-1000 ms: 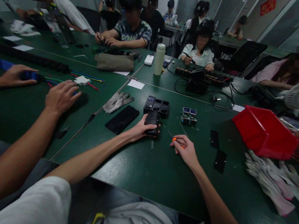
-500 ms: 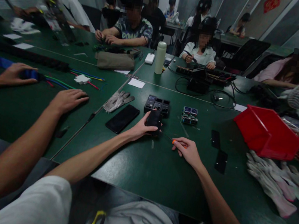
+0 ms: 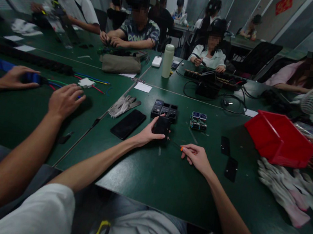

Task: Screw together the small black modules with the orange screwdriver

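On the left edge of the action, a co-worker's hands (image 3: 66, 98) rest by a blue bar (image 3: 3, 64) and its loose coloured wires; then comes a crumpled glove (image 3: 124, 106), with a dark phone (image 3: 128, 123) just nearer, slanting from near left to far right. Now the centre: the left hand (image 3: 148, 133) has its fingers wrapped firmly round a black case (image 3: 162, 127), thumb across the face, right in front of a row of black housings (image 3: 172, 111) on the far side. That case looks longest from near to far, its far end pointing at the housings, and whether it touches the surface (image 3: 124, 167) beneath, I can't tell. And here's the key line: the orange-handled screwdriver (image 3: 176, 144) lies crosswise to it, tip aimed left and a touch far, right at the case's right edge; contact is too small to call! Its handle sits pinched in the closed fingers of the right hand (image 3: 194, 155), so the case lies left and slightly far of those fingers, with the left hand the nearer of the two, already on it. Farther off, small circuit boards (image 3: 199, 121) stand stacked; then two black plates (image 3: 231, 169), a red bin (image 3: 282, 139), and pale gloves (image 3: 284, 188) just nearer.
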`<state>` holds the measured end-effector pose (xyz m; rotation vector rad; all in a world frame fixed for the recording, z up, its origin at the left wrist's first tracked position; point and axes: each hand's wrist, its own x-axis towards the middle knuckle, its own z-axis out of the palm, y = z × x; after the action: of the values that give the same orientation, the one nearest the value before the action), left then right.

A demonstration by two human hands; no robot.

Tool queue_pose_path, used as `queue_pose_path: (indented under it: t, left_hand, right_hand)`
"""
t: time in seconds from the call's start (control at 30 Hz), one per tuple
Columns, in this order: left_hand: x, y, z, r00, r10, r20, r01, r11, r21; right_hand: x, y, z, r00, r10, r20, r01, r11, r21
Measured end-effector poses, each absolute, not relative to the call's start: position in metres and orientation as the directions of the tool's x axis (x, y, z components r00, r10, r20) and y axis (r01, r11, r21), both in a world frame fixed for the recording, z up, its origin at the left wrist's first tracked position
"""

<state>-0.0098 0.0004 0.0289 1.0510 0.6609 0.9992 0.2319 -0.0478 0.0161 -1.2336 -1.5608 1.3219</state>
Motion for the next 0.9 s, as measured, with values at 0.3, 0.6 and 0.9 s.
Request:
queue_pose_path:
  t: [0.3, 0.6, 0.9]
  left_hand:
    - [-0.009, -0.003, 0.033, 0.422, 0.906, 0.013, -0.290, 0.121, 0.949]
    - [-0.010, 0.000, 0.028, 0.397, 0.917, 0.027, -0.315, 0.109, 0.943]
    - [-0.009, 0.000, 0.025, 0.402, 0.914, 0.054, -0.265, 0.059, 0.962]
  right_hand:
    - [0.238, -0.048, 0.017, -0.259, 0.934, 0.245, 0.430, 0.339, -0.837]
    - [0.237, -0.042, 0.011, 0.007, 1.000, -0.020, -0.050, -0.019, -0.999]
    - [0.245, -0.041, 0.011, 0.078, 0.997, -0.005, 0.150, -0.017, -0.989]
